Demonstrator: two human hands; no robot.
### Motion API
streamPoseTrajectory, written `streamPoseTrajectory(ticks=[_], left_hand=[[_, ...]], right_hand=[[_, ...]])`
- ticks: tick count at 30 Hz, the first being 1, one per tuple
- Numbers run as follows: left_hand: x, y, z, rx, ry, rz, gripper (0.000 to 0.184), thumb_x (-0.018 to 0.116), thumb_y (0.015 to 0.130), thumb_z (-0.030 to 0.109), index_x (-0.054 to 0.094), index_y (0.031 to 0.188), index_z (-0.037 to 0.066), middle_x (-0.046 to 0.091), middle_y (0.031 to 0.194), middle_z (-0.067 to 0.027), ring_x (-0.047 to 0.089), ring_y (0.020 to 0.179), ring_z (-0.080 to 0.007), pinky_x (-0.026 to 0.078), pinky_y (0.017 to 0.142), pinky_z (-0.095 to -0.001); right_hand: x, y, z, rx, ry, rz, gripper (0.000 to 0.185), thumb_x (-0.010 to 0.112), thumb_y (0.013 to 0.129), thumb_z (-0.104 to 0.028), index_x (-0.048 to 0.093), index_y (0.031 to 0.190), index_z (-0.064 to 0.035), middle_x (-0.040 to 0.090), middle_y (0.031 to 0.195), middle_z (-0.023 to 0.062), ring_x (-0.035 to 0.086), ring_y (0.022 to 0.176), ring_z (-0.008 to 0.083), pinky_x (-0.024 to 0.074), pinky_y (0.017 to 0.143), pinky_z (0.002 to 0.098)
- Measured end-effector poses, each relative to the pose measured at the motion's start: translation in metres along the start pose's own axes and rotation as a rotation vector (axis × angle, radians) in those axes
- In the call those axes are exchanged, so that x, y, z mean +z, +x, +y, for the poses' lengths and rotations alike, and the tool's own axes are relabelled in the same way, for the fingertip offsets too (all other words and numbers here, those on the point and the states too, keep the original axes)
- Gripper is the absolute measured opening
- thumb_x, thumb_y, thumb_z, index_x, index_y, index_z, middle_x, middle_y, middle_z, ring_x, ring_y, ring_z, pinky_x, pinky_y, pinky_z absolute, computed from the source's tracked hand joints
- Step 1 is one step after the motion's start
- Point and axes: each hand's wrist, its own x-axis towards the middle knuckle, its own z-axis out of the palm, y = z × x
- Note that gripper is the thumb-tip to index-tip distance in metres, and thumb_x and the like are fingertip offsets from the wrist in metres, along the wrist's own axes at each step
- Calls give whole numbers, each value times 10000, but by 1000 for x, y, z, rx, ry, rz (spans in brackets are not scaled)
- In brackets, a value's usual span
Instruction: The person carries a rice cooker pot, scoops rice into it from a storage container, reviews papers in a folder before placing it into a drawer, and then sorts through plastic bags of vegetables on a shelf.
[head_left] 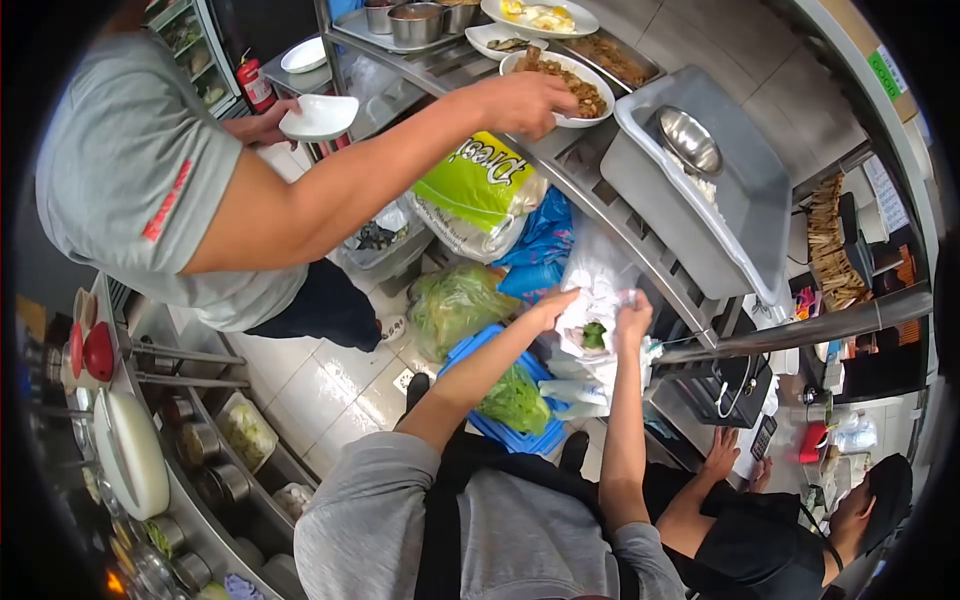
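Observation:
My left hand (555,308) grips the left edge of a white bag (597,297). Opposite it, my right hand (633,318) pinches the right edge, and the bag's mouth is held apart between them. Inside lies a small bunch of dark green leaves (593,335). Below my left forearm stands a blue crate (549,437) with leafy greens (517,398) in it. A clear bag of greens (455,308) sits to the left on the floor, and a blue plastic bag (545,240) is just beyond my hands.
At left, a co-worker's hand (525,105) reaches to a plate of food (590,100) on the metal rack (640,240); the other holds a white dish (320,118). A grey tub (700,210) stands on the rack. Another person (770,540) works close at right.

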Motion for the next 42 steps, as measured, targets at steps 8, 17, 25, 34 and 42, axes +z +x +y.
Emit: streamPoseTrajectory(ticks=[8,17,25,34,42], left_hand=[[0,-68,-2,-134,-499,-319,783,372,755,674,414,1233,55,502,1185,-100,514,1047,-234,399,908,-387],[-13,-234,-1,-282,-358,-129,462,457,841,396,490,1142,47,561,1090,-92,549,979,-204,410,897,-346],[-148,-257,-15,-373,-207,129,426,525,790,294,500,1098,1,570,1047,-127,571,928,-222,457,835,-358],[-290,-144,-73,-355,99,184,474,574,745,102,414,1180,3,570,1003,-100,577,864,-212,478,775,-352],[-314,-77,-98,-351,365,41,724,574,688,-20,254,1320,128,505,1106,-78,530,930,-179,447,787,-309]], right_hand=[[-28,-64,-109,-467,-224,-49,196,444,674,34,562,829,19,533,699,166,495,584,206,386,567,271],[-88,-133,-202,-365,-3,-438,164,409,634,74,507,755,20,466,656,174,486,611,332,385,561,382],[7,-212,-118,-125,36,-641,203,445,672,27,537,826,-67,507,739,196,514,678,363,407,592,432],[118,-267,-12,-166,11,-510,207,466,670,19,518,861,-42,532,813,193,507,722,378,410,679,454],[154,-303,60,277,40,-747,294,433,687,66,491,955,-40,510,992,221,461,991,408,389,815,460]])
